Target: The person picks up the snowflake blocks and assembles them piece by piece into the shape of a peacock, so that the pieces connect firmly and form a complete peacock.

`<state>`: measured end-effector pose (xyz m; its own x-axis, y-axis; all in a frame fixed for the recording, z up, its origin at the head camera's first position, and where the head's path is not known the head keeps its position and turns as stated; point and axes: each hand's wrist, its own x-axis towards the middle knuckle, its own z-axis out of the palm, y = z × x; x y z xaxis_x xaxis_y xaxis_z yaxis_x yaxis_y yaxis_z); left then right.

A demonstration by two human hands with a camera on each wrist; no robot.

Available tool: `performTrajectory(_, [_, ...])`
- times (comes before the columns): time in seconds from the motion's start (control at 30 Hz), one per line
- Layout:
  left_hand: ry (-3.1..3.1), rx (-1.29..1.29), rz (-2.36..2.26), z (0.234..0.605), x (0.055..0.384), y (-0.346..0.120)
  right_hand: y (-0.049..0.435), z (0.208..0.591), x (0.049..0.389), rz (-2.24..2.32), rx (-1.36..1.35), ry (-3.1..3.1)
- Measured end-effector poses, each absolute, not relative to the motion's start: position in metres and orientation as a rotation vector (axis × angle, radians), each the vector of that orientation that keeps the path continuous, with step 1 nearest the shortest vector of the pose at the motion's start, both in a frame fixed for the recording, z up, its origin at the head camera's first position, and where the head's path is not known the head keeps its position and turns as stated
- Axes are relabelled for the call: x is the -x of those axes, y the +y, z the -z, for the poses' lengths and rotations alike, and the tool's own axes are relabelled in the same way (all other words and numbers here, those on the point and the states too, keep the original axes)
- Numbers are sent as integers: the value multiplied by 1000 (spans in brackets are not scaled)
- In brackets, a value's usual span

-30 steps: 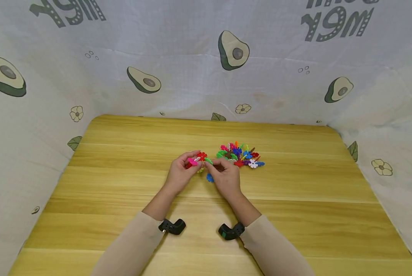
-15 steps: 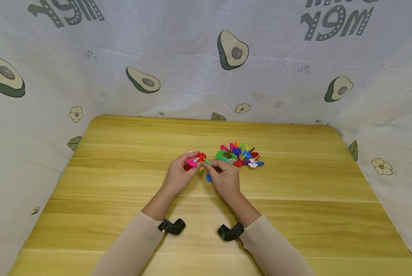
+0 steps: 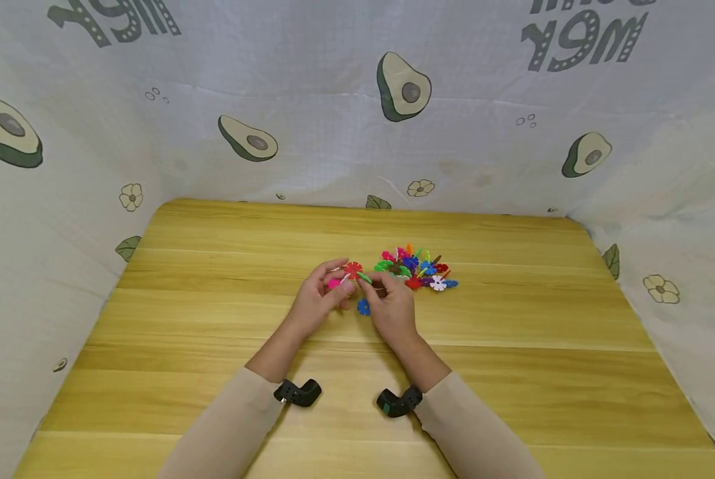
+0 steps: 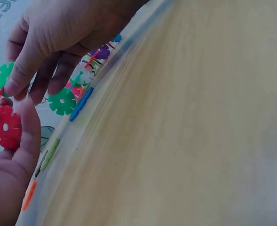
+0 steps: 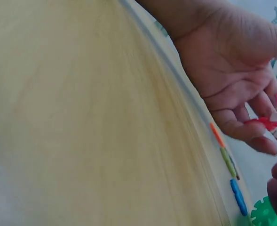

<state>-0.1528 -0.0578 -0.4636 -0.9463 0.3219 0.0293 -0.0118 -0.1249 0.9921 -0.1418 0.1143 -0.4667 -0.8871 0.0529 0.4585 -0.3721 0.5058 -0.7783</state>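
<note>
In the head view my left hand (image 3: 316, 299) holds a small cluster of joined flower-shaped plastic discs. A red disc (image 3: 353, 269) and a pink disc (image 3: 334, 283) show on it, with a white one between, partly hidden by the fingers. My right hand (image 3: 393, 307) pinches a green disc (image 3: 364, 277) against the right side of the cluster; whether its slot is joined to the red disc cannot be told. The left wrist view shows the cluster's red disc (image 4: 7, 127) among the left fingers and the green disc (image 4: 4, 75) at the right thumb.
On the wooden table (image 3: 513, 399) a blue disc (image 3: 364, 307) lies below the hands. Right of them sits a heap of multicoloured discs (image 3: 414, 266). An orange disc (image 4: 29, 195) and a yellow-green disc (image 4: 50, 154) lie flat nearby. Printed cloth (image 3: 333, 53) surrounds the table.
The cluster has turned slightly, with the red disc facing the head camera more fully. The yellow-green disc below it is now hidden behind my left fingers. Both hands stay almost in place.
</note>
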Motion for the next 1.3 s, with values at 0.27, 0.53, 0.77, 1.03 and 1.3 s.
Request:
performTrajectory(0.27, [1496,-7,-2431,464,159,-57,129,464,148,-1121,-427,-2449])
performTrajectory(0.53, [1398,205,-2600,467,164,-58,165,459,164,-871,-160,-2456])
performTrajectory(0.77, [1421,156,-2557,466,162,-58,186,456,170,-634,207,-2634])
performTrajectory(1.03, [1438,130,-2543,467,161,-58,185,454,170,-588,210,-2686])
performTrajectory(1.3, [1454,128,-2546,468,161,-59,183,456,170,-652,147,-2584])
